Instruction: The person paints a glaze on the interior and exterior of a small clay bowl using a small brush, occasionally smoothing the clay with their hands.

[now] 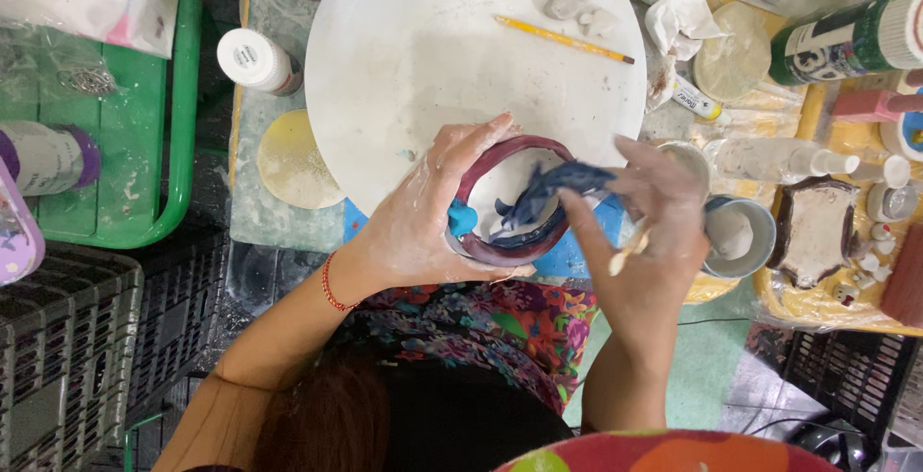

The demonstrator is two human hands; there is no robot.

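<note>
My left hand [423, 217], smeared with white clay, grips the rim of a small dark-red bowl [500, 251] with a white inside. A turquoise patch shows at the bowl's left side. My right hand [649, 232] pinches a dark blue clay fish figure [558, 186] over the bowl and also holds a thin wooden stick [628, 251] between its fingers. The bowl sits at the near edge of a round white board [423, 39].
A yellow pencil [562, 39] and grey clay lumps [577, 6] lie on the board. A white jar [255, 59] and yellow disc [293, 160] stand left; a green tray [144, 212] farther left. Cups [740, 236], bottles [846, 44] and a brown plaque [812, 232] crowd the right.
</note>
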